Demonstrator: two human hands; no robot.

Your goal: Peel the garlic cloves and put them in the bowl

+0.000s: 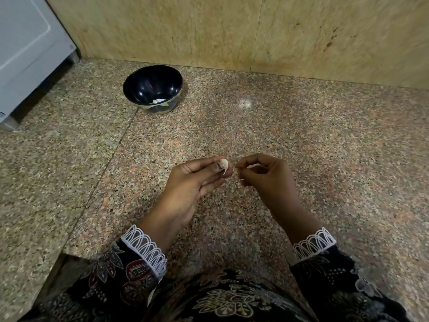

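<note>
One garlic clove (224,164) is pinched at the fingertips of the left hand (192,182), pale and mostly bare with a wisp of skin trailing down, long axis roughly upright. The right hand (262,174) sits just beside it, fingers curled like it's pinching a bit of skin, hard to tell. One black bowl (152,89) sits on the granite worktop (301,147), well ahead and left of both hands, so the left one's nearer; a few pale bits inside, can't count them.

Both hands hover close together, the left hand (195,182) pinching at its fingertips, the right hand (264,175) curled.
</note>
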